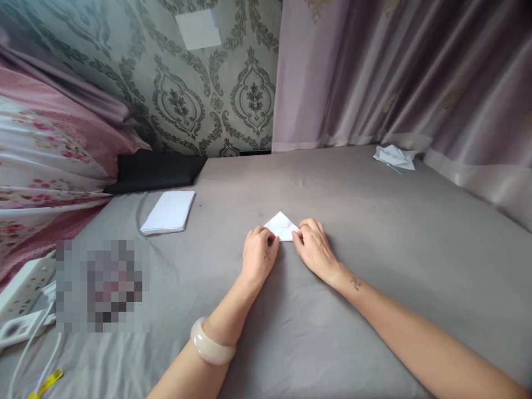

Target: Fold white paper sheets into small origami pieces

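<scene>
A small sheet of white paper (281, 223), folded to a point at its far end, lies on the grey cloth surface in front of me. My left hand (261, 252) grips its left corner, fingers curled and thumb pressed against the near edge. On the opposite side my right hand (313, 244) pinches the right corner between thumb and bent fingers. Both corners are partly hidden under the fingers. A pale bangle (211, 344) circles my left wrist.
A stack of white paper (169, 212) lies to the left, with a black folded item (160, 170) behind it. Folded white papers (394, 157) sit at the far right by the curtain (320, 77). A power strip (25, 285) with white cables is at the left edge, beside a blurred-out patch.
</scene>
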{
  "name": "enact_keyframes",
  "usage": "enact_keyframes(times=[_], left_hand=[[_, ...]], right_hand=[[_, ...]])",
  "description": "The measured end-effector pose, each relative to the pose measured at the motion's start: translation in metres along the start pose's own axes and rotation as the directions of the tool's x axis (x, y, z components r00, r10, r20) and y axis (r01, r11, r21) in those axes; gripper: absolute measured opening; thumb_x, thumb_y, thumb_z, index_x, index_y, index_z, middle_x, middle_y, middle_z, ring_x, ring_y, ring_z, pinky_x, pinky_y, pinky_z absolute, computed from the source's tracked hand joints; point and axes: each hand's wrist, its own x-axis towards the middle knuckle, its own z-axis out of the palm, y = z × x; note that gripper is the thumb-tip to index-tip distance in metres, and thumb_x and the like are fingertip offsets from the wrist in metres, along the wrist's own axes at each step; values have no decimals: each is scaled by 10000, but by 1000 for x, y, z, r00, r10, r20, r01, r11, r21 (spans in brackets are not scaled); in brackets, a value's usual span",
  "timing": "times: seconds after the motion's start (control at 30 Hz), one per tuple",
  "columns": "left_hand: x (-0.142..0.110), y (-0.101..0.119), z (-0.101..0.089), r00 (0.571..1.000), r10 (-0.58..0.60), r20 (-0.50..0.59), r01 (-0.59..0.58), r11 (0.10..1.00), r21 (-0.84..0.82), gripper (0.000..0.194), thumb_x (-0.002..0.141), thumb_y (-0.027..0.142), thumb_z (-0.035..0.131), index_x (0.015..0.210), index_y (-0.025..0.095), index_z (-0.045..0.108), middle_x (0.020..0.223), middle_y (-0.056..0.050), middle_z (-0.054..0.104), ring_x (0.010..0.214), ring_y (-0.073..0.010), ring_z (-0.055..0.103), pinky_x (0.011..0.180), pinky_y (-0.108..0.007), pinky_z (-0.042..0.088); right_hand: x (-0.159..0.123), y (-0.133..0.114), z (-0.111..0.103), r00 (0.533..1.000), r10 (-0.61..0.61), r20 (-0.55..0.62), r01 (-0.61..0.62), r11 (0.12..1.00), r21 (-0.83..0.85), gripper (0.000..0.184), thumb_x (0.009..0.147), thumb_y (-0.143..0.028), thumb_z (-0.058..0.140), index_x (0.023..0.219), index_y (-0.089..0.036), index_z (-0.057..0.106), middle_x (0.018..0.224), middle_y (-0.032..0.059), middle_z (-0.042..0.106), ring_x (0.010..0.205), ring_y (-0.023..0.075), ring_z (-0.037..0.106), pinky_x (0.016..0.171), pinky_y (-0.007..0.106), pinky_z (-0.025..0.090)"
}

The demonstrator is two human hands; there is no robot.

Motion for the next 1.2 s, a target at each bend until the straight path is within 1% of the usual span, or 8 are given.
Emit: enact_keyframes(times=[0.17,0.47,0.73,0.93,1.1,1.2], left_hand=[[1,1,1,1000,-22,1,22,1000,7,135,845,183,548,734,165,622,893,-69,643,875,-200,548,807,-321,438],[1,0,1,1000,-27,10,27,999,21,138,844,184,545,719,174,603,880,-63,633,871,-204,541,795,-324,436],[1,-1,4,1000,-3,2,3,999,42,146,858,191,537,720,177,582,866,-63,618,860,-209,527,785,-329,435],[1,-2,6,1000,16,2,-16,994,106,143,880,206,515,753,177,573,878,-71,611,853,-217,515,783,-340,432],[0,-4,8,999,50,2,-50,985,163,155,895,229,489,758,187,548,867,-72,595,833,-218,507,769,-339,423],[0,-3,7,999,41,11,-43,978,203,145,893,245,488,767,189,533,867,-73,585,811,-218,496,757,-340,415]], right_hand=[[1,1,2,1000,4,19,-3,999,-38,175,902,-225,477,757,-172,559,918,128,570,881,256,491,816,378,459],[2,1,2,999,7,42,-5,999,-51,163,901,-217,482,756,-176,544,909,118,564,855,250,471,798,366,451],[5,0,4,999,13,42,-10,998,-66,163,893,-198,472,754,-173,555,911,124,560,873,253,476,825,376,445],[5,2,5,998,23,60,-19,997,-71,155,888,-210,486,757,-167,557,911,127,559,882,260,479,827,381,441],[5,3,5,999,17,48,-14,999,-49,163,881,-215,481,740,-183,556,900,121,556,871,261,481,803,392,448],[6,3,5,999,13,47,-11,999,-48,158,876,-214,485,741,-183,560,895,120,557,872,260,484,790,394,450]])
